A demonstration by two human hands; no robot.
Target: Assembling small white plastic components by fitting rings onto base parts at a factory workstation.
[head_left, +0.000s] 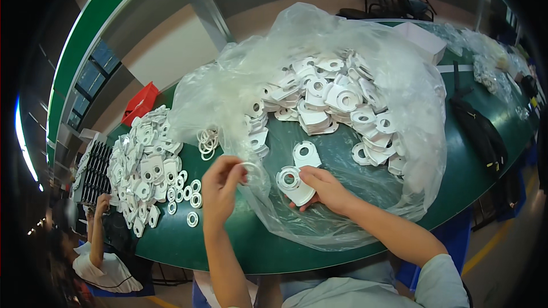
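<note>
My right hand (328, 189) grips a white plastic part (301, 193) that has a round collar and a hole at one end. The thumb lies on top, with fingers underneath. To its left, my raised left hand (220, 181) pinches a thin whitish ring (252, 172), apart from the part. Just beyond my right hand, another white plate with a hole (306, 153) lies on the clear plastic bag (268, 225). A large heap of similar white parts (319, 94) fills the bag's far side.
On the green table (171, 251), left, lie a pile of white parts (145, 165), loose round rings (193, 219) and thin pale loops (208, 141). A red bin (140, 102) stands behind. A dark bag (479, 131) lies right. Another person (105, 262) sits at far left.
</note>
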